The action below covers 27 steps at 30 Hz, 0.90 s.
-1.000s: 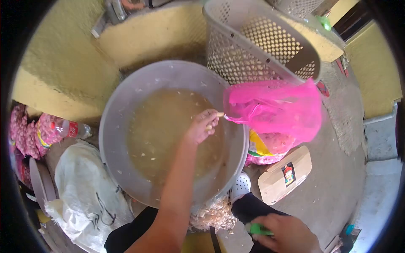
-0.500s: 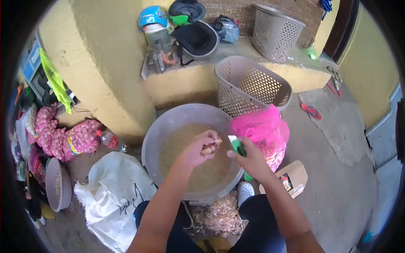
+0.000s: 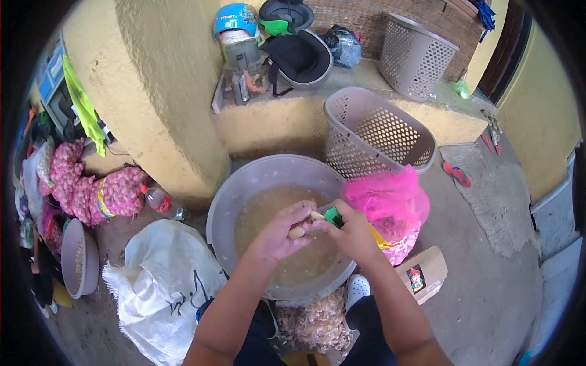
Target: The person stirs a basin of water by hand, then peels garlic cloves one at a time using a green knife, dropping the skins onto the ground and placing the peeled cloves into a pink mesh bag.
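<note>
Over a wide grey basin (image 3: pixel 218 210) of cloudy water, my two hands meet. My left hand (image 3: pixel 278 238) is closed on pale garlic cloves (image 3: pixel 296 232); one is pinched at the fingertips, another sits lower against the fingers. My right hand (image 3: pixel 354 235) grips a green-handled knife (image 3: pixel 332 216) close to the pinched clove, its thumb near my left fingers. The blade is mostly hidden. Beside my right hand stands a pink net bag (image 3: pixel 390 198) with bulbs low inside. A heap of dry peels (image 3: pixel 314 320) lies on the ground below the basin.
A perforated grey basket (image 3: pixel 348 143) stands behind the basin. To the left are a white sack (image 3: pixel 168 274), pink net bags of bulbs (image 3: pixel 119 195), a plastic bottle (image 3: pixel 160 201) and a small tub (image 3: pixel 90 262). A cardboard piece (image 3: pixel 433 268) lies to the right.
My right hand has moved left with the knife, from apart to touching distance of the clove in my left hand. The blade that showed earlier is now mostly hidden. The view has shifted slightly.
</note>
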Available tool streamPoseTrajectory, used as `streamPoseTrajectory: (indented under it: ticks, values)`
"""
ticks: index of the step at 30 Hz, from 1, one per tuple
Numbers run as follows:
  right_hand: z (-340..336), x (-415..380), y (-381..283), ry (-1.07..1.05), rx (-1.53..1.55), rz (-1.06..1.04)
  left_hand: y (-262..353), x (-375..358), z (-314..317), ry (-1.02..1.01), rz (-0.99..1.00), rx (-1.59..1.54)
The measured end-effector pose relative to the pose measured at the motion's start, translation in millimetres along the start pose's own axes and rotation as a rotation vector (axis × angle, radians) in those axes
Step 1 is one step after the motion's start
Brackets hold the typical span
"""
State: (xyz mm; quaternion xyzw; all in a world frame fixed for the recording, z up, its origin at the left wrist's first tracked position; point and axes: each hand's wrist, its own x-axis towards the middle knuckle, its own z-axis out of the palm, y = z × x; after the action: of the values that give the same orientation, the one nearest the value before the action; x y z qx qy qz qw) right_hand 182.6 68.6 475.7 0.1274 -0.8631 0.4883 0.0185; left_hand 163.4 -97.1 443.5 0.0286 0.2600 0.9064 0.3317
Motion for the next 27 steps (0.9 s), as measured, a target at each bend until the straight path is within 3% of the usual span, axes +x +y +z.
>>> streamPoseTrajectory:
  ticks: [20, 25, 27]
  values:
    - [5, -3, 21, 0.187, -0.107, -0.108, -23, 9, 11, -0.073, -0.008, -0.232]
    - [0, -1, 22, 0.191, -0.158, 0.022, -24, 11, 15, 0.04, 0.017, -0.081]
    - [-8, 1, 24, 0.107, -0.201, -0.024, -19, 11, 16, 0.064, -0.029, 0.023]
